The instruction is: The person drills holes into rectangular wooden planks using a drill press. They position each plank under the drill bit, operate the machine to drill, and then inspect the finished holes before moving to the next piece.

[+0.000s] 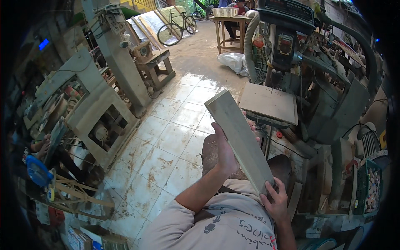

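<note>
A long pale wooden board [245,139] slants across my lap, its far end up and to the left. My left hand [226,152] grips it around the middle, thumb along the left edge, with fingertips showing past the right edge. Its palm side is partly hidden under the wood. At the near end, my right hand [277,198] holds the lower right corner, fingers on the face and edge. Just beyond the board stands a drill press [285,37] with a flat wooden work table [268,102].
Dusty white floor tiles [171,135] stretch ahead. On the left are a grey machine cabinet [98,121] and a seated person with a board [54,143]. A green crate [368,187] and wood offcuts stand at right. Farther back are a bicycle [177,29] and a wooden table [229,20].
</note>
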### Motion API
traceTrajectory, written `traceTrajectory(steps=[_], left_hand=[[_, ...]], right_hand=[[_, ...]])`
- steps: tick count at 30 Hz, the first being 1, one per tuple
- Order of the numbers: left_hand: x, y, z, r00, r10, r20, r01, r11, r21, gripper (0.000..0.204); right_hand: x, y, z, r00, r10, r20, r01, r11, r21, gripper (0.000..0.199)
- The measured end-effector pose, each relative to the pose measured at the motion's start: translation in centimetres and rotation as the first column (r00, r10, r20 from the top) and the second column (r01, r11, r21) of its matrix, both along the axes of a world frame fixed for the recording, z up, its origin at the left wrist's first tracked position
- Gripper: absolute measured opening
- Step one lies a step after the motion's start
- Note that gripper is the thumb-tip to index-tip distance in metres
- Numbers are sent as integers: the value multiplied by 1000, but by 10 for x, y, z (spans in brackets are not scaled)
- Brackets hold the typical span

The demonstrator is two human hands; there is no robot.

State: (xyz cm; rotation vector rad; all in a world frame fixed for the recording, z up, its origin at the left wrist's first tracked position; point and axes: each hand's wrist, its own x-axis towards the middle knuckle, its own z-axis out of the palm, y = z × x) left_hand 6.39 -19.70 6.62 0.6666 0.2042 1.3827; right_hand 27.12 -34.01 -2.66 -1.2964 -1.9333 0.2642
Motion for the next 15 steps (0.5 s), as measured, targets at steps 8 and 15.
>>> traceTrajectory(steps=[8,15], left_hand=[[-3,4,-2,996,11,-92,-10,1000,16,87],[3,5,-2,996,54,-73,-51,998,33,88]], right_hand=[[0,4,0,1000,-13,-26,13,1000,-27,53],[-1,1,0,999,-27,-30,27,1000,-11,51]])
